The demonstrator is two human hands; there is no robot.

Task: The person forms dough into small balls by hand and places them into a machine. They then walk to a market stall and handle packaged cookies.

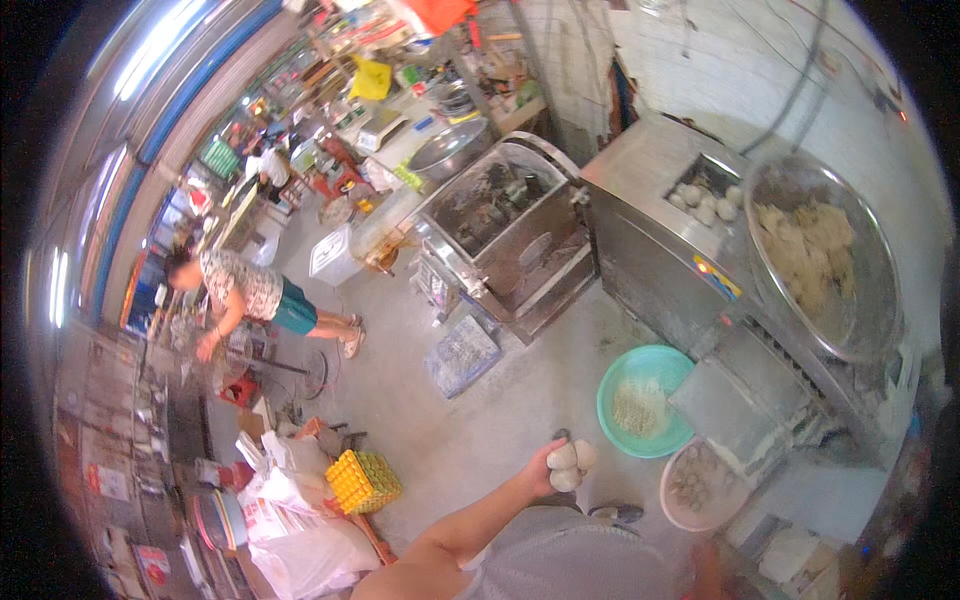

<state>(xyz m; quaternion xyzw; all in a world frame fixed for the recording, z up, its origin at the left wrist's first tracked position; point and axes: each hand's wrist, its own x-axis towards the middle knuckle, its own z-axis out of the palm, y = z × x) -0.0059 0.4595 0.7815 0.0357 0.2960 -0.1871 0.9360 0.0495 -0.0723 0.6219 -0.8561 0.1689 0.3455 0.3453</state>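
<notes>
My left hand [541,471] holds a cluster of three pale, round dough balls [564,478] in front of my body. To its right on the floor stands a turquoise plastic basin [611,420] with pale flour or crumbs inside. A pinkish basin [667,501] holding several small lumps is beside it. At the lower right, a blurred reddish shape [703,574] appears to be part of my right arm or hand; its fingers cannot be made out. More dough balls [705,204] sit in the square opening of a steel machine [637,169]. A large steel bowl [885,277] on that machine contains dough [810,251].
A floury steel mixer [525,277] stands ahead, a dusty blue slab [463,355] before it. Yellow egg trays [362,481] and white sacks [300,517] are at left. Another person [244,289] bends near a floor fan [238,349]. A white plastic box [334,255] stands farther back.
</notes>
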